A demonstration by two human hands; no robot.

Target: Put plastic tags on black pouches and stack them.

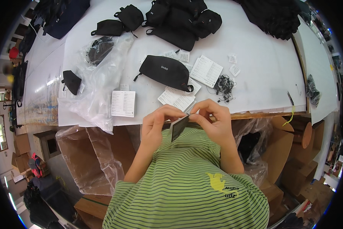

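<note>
In front of my chest, at the table's near edge, both hands meet over a flat dark hang tag [179,128]. My left hand [154,124] is closed, with thumb and fingers pinching the tag's upper edge. My right hand [216,120] is closed too, its fingertips pinched together at the tag's upper corner; whatever small thing lies between them is too small to make out. Just beyond, a black zip pouch [164,71] lies over white printed cards [178,98]. A tangle of black strings [224,88] sits right of them, beside another stack of printed cards [206,70].
Several black pouches [175,28] are heaped at the back. Clear plastic bags [98,86] and a small black pouch [71,81] lie left, near a white card [123,103]. Thread snips [290,98] lie right. Cardboard boxes [77,160] stand below the table edge.
</note>
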